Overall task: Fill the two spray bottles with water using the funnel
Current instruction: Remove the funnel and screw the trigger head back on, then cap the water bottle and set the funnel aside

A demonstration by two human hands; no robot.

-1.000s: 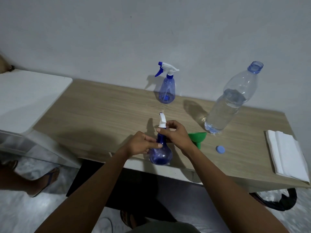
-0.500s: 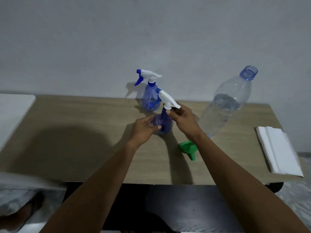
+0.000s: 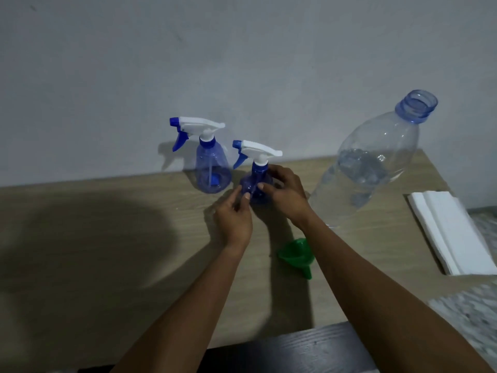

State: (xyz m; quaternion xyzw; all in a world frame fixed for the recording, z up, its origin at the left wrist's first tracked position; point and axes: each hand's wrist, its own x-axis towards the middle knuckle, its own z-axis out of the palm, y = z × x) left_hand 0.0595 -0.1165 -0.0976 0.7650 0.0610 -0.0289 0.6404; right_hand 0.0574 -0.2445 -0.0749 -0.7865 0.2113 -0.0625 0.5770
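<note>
Both hands grip the nearer spray bottle (image 3: pixel 256 181) at the back of the wooden table (image 3: pixel 107 251).

On the table's right side a large clear water bottle (image 3: pixel 376 162) stands uncapped and partly full, and a folded stack of white napkins (image 3: pixel 454 232) lies near the right edge. The left hand (image 3: pixel 235 222) pinches the nearer spray bottle's round blue body from the left. The right hand (image 3: pixel 285 195) curls its thumb and fingers round the same body from the right. The second spray bottle (image 3: pixel 212 168) stands just behind and to the left, against the wall, its trigger head on. The green funnel (image 3: pixel 295 254) lies tipped on the table, beside the right forearm.
</note>
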